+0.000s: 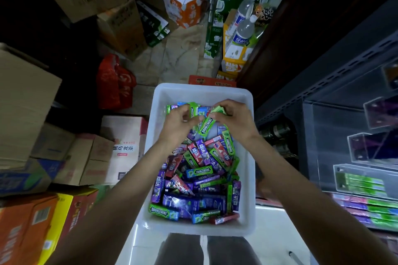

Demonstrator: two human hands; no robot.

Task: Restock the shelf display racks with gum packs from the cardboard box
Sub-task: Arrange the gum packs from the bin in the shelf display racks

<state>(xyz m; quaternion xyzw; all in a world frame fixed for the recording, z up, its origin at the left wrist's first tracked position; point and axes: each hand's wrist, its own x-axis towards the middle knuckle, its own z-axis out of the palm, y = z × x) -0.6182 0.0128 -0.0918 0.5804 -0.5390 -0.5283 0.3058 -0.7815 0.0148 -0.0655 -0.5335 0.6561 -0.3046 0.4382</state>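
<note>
1. A white plastic bin (247, 157) holds a heap of loose gum packs (200, 180), green, purple and red
2. Left hand (179, 123), fingers curled, pinches a green pack (193, 109) at the far end
3. Right hand (233, 117) grips green Doublemint packs (206, 126) beside it
4. Clear display racks (364, 176) stand on the right, the nearest holding green packs

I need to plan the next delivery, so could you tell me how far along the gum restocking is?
Partly done: the lowest clear rack already holds green packs, while the racks above it look dark and I cannot tell their fill. In hand: both the left hand and right hand are gathering green Doublemint packs. Left: the white tub is still heaped with mixed packs.
</note>
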